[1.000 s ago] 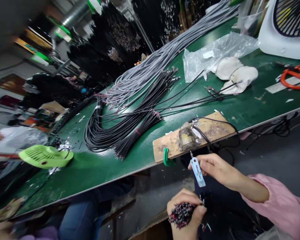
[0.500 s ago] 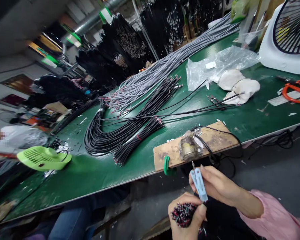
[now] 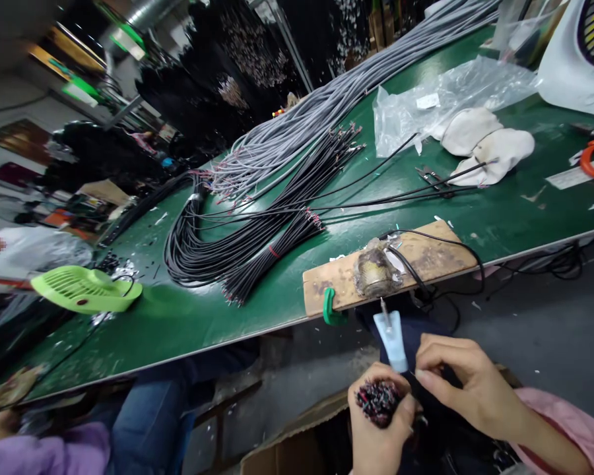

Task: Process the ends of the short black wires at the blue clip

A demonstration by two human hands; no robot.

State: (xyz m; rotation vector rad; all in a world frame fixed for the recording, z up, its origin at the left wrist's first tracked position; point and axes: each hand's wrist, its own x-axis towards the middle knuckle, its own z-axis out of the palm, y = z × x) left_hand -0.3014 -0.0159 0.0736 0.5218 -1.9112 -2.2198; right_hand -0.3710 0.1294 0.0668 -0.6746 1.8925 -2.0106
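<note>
Along the green table, black cables are laid in a bent bundle, and a wooden board is set at the table's near edge. Below the board, the right hand is held curled, though whether anything is pinched in it cannot be told, and just beside it a bunch of wire ends is gripped by the closed left hand. Between the board and the left hand, 1 blurred, light-blue clip is seen.

The clip looks plastic, the board wooden, the tabletop glossy.
</note>
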